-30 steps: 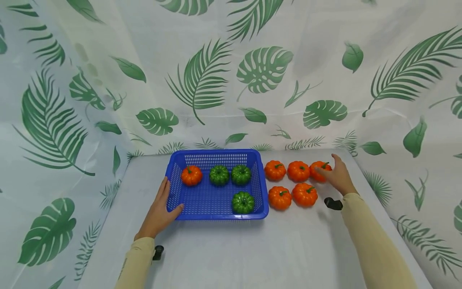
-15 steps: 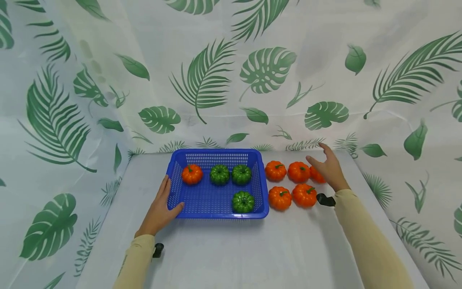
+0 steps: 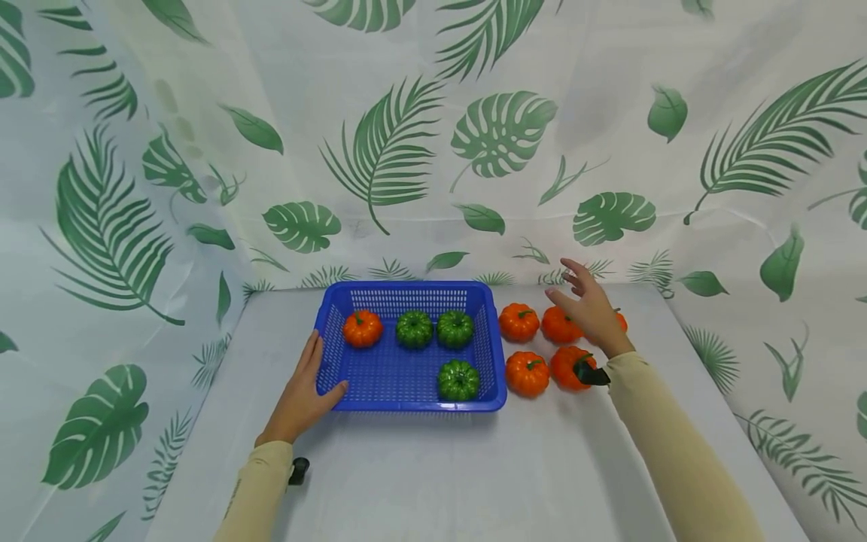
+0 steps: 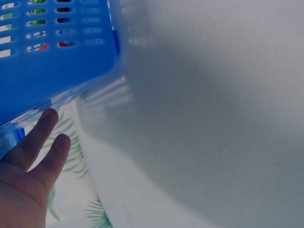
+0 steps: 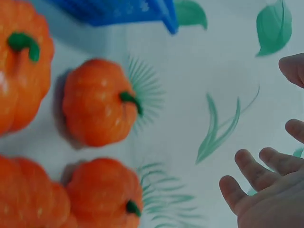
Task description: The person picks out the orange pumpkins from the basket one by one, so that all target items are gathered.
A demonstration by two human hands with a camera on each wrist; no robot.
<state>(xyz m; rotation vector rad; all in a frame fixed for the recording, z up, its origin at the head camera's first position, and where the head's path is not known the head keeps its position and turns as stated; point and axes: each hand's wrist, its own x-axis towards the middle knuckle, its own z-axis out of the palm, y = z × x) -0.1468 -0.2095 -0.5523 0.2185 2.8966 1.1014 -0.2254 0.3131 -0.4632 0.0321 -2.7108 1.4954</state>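
A blue plastic basket (image 3: 389,407) holds three green pumpkins (image 3: 458,380) and one orange pumpkin (image 3: 362,329). My left hand (image 3: 298,399) rests against its front left corner, fingers along the left wall and thumb by the front rim. In the left wrist view, straight fingers (image 4: 54,156) lie beside the basket (image 4: 52,71). To the basket's right, several orange pumpkins (image 3: 528,374) stand in two rows. Above the back row hovers my right hand (image 3: 589,309), fingers spread and holding nothing; it partly hides the pumpkins beneath. The right wrist view shows loose fingers (image 5: 259,173) apart from the pumpkins (image 5: 99,102).
The white table (image 3: 433,474) meets a leaf-patterned curtain (image 3: 406,248) behind the basket and at both sides. A dark wrist device (image 3: 591,372) on the right arm overlaps one front-row pumpkin in the head view.
My right hand has moved left and up from the rightmost back-row pumpkin to above the middle one. My left hand and the pumpkins stay in place.
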